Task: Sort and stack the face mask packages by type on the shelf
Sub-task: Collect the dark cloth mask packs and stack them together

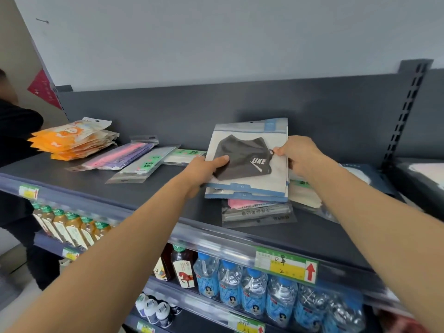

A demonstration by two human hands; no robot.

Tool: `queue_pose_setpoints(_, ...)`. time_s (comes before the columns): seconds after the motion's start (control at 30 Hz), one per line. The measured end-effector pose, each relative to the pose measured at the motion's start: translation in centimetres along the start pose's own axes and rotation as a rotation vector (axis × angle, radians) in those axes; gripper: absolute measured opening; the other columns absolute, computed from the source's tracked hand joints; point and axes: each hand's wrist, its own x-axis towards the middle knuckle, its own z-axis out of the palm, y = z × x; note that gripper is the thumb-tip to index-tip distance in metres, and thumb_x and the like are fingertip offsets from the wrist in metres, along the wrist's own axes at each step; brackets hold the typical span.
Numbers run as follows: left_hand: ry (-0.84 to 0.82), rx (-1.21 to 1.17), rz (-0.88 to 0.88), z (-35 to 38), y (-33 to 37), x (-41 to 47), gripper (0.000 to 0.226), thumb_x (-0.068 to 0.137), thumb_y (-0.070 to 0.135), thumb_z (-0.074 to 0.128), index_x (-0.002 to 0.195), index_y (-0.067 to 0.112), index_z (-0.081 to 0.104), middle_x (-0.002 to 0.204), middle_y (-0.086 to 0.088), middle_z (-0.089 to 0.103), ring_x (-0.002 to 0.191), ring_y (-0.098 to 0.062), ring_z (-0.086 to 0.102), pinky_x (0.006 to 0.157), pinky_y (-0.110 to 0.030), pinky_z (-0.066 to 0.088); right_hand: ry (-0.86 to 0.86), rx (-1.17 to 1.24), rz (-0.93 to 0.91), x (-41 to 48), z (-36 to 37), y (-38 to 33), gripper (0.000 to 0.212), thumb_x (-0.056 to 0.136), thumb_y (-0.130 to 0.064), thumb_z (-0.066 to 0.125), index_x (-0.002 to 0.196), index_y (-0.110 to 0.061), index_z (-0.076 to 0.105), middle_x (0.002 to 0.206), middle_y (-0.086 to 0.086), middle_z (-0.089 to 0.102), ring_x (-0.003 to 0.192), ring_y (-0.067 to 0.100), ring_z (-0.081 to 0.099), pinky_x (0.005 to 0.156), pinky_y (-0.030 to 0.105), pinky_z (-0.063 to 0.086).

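- The black mask packages (pixel 247 162) are a small stack of flat, clear, blue-edged sleeves. You hold them tilted up just above the shelf (pixel 115 188), right of its middle.
- Your left hand (pixel 204 169) pinches the stack's left edge, thumb on top and fingers underneath.
- Your right hand (pixel 298 155) pinches the right edge between thumb and fingertips.
- Expect the stack to be light and floppy. The glossy film looks slippery, so the sleeves will likely slide over each other, and the lower ones already peek out at the near edge.
- Keep both side edges squeezed, or move one hand under the middle, so the stack doesn't fan out.
- Directly beneath lies a pink mask package (pixel 249 204) on a clear pack, and pale packs (pixel 305 193) sit just to the right. Lift clear so you don't drag them.
- There is bare shelf to the left of the stack, up to the green-labelled pack (pixel 146 164) and the pink and purple packs (pixel 120 157).
- The orange stack (pixel 72 140) sits at the far left, well apart.
- The back panel (pixel 192 111) stops anything pushed rearward.
- The front rail (pixel 216 236) is close to the near packs, so set sleeves well back from it.
- A person in dark clothing (pixel 14 140) stands by the left end, so give them room.
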Motion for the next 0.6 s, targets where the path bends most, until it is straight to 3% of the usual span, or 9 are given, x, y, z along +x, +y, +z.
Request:
queue_pose_setpoints(0.07,-0.055,-0.121,-0.022,-0.1,0.4,0.4,0.043,0.076,0.031,0.076,0.108,0.004,0.067,0.106,-0.009,0.073,0.096,-0.024,0.069,0.093,-0.034,0.053,0.033,0.061,-0.032,-0.3,-0.3,-0.5,0.038,0.089,0.002,0.057,0.127,-0.001,0.054,0.127,0.019,0.060,0.102,0.030,0.062,0.087,0.039,0.055)
queue_pose_setpoints(0.17,-0.098,-0.195,0.029,-1.1,0.9,1.0,0.024,0.083,0.014,0.071,0.102,0.002,0.067,0.102,-0.011,0.072,0.091,-0.024,0.069,0.085,-0.031,0.055,0.071,0.209,-0.086,-1.2,0.6,-1.4,0.030,0.090,0.003,0.057,0.116,-0.012,0.058,0.110,0.008,0.066,0.085,0.019,0.063,0.062,0.026,0.051)
queue_pose_setpoints(0.3,0.025,-0.156,0.206,-4.4,1.6,1.5,0.028,0.082,0.003,0.071,0.105,0.002,0.056,0.086,-0.006,0.065,0.074,-0.017,0.064,0.069,-0.025,0.056,0.034,0.315,-0.178,-2.1,3.9,-3.1,0.030,0.087,0.010,0.054,0.105,-0.014,0.057,0.089,0.001,0.065,0.075,0.016,0.063,0.071,0.033,0.056)
queue_pose_setpoints(0.4,0.115,-0.146,0.302,-7.5,1.9,1.9,0.028,0.081,-0.001,0.070,0.096,0.012,0.050,0.082,0.000,0.061,0.070,-0.013,0.061,0.061,-0.018,0.056,0.000,0.336,-0.229,-2.0,7.1,-4.4,0.031,0.087,0.012,0.052,0.101,-0.015,0.057,0.089,0.000,0.066,0.079,0.017,0.064,0.078,0.037,0.056)
queue_pose_setpoints(0.5,0.108,-0.115,0.309,-10.3,0.7,2.7,0.032,0.081,-0.002,0.069,0.098,0.015,0.048,0.086,0.002,0.061,0.080,-0.017,0.061,0.080,-0.029,0.055,-0.025,0.286,-0.229,-2.0,10.0,-4.8,0.033,0.086,0.011,0.052,0.106,-0.015,0.057,0.097,0.003,0.067,0.088,0.022,0.064,0.083,0.040,0.056)
queue_pose_setpoints(0.6,0.010,-0.056,0.235,-11.8,-1.4,3.7,0.044,0.081,-0.003,0.069,0.112,0.013,0.041,0.099,0.002,0.059,0.098,-0.019,0.060,0.092,-0.033,0.048,-0.063,0.220,-0.166,-1.7,12.5,-3.7,0.042,0.083,0.013,0.056,0.119,-0.010,0.055,0.112,0.010,0.066,0.097,0.024,0.063,0.078,0.035,0.055)
